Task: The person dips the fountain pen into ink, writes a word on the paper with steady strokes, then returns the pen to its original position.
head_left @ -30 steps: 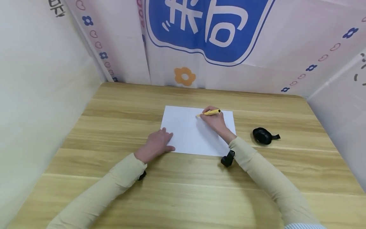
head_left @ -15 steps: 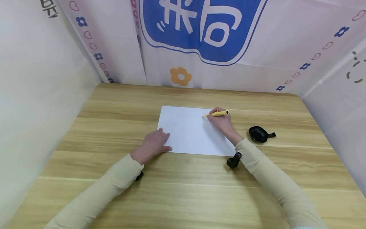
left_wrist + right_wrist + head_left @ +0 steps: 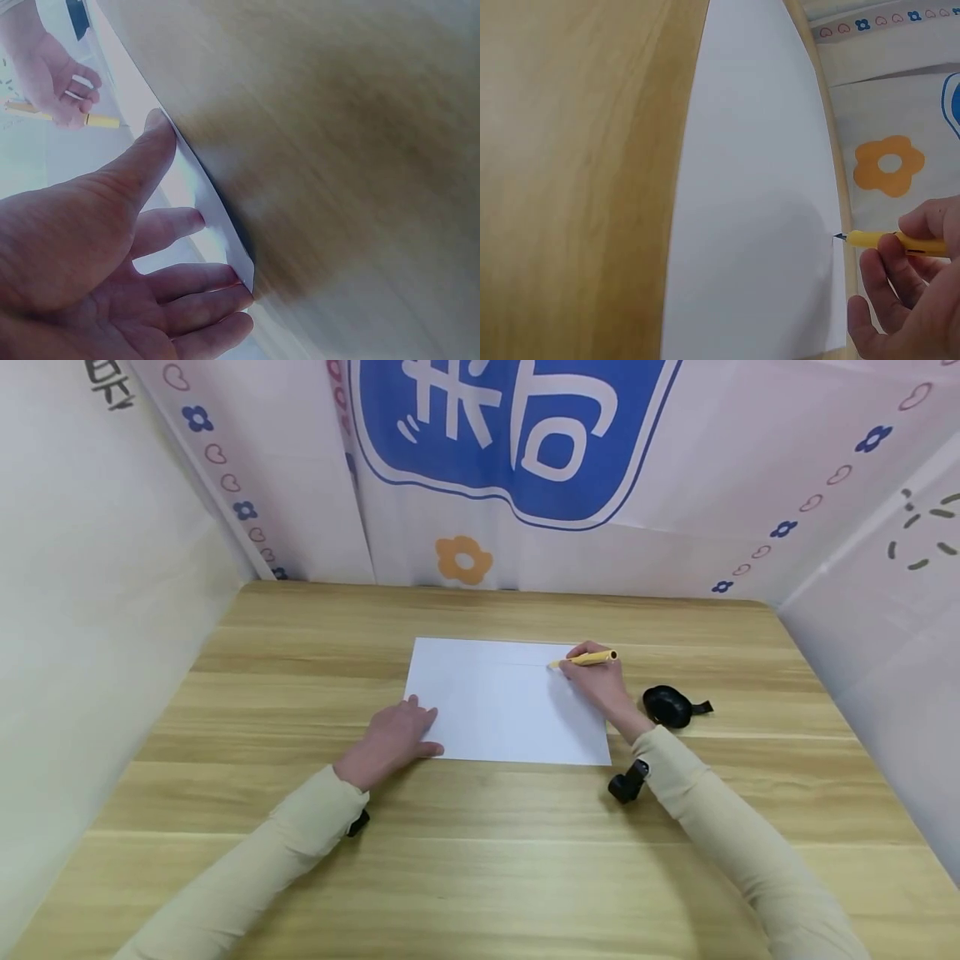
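A white sheet of paper point(image 3: 502, 718) lies flat on the wooden table. My right hand point(image 3: 602, 683) pinches a yellow fountain pen point(image 3: 592, 658) between thumb and fingers. In the right wrist view the dark nib of the fountain pen point(image 3: 866, 238) points at the paper point(image 3: 757, 165) near its far long edge. A faint thin line runs leftward from the tip in the head view. My left hand point(image 3: 390, 735) rests with spread, straight fingers on the paper's left end. The left wrist view shows the thumb and fingers of that hand point(image 3: 97, 232) along the sheet's near corner.
Right of the paper lies a black oval object point(image 3: 667, 706) with a short flat tail. Behind the table point(image 3: 480, 877) hangs a white printed cloth point(image 3: 405, 535), and pale walls rise on both sides. A small black camera point(image 3: 628, 782) sits under the right wrist.
My right hand has slid the fountain pen rightward across the paper, and the faint line behind it is longer. The left hand keeps its place on the sheet; the head view has shifted slightly.
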A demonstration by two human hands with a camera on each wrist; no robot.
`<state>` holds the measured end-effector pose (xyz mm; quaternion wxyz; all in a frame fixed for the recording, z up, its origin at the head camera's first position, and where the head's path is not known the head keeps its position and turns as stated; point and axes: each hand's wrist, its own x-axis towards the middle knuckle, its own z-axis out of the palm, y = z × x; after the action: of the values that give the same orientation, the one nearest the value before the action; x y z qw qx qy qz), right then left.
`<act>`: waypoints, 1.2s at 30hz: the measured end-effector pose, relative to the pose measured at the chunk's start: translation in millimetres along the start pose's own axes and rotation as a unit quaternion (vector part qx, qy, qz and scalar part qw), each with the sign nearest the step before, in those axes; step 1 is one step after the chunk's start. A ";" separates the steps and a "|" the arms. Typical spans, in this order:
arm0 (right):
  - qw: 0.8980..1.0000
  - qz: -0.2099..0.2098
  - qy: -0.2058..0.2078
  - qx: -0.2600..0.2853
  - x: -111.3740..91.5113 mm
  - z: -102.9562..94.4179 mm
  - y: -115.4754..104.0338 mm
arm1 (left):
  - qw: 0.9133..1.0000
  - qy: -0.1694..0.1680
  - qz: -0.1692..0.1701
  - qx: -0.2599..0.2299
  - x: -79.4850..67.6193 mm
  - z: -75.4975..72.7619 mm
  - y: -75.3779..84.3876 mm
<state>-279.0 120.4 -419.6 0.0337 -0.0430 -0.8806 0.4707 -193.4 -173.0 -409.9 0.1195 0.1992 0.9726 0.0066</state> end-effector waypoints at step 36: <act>0.998 -0.017 -0.033 0.049 16.8 36.4 -40.8 | 1.000 0.016 0.010 0.003 -5.1 0.4 -2.2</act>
<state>-301.1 69.5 -405.6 0.0148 -0.0105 -0.8576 0.5140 -189.6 -176.9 -409.3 0.1028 0.2091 0.9725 0.0079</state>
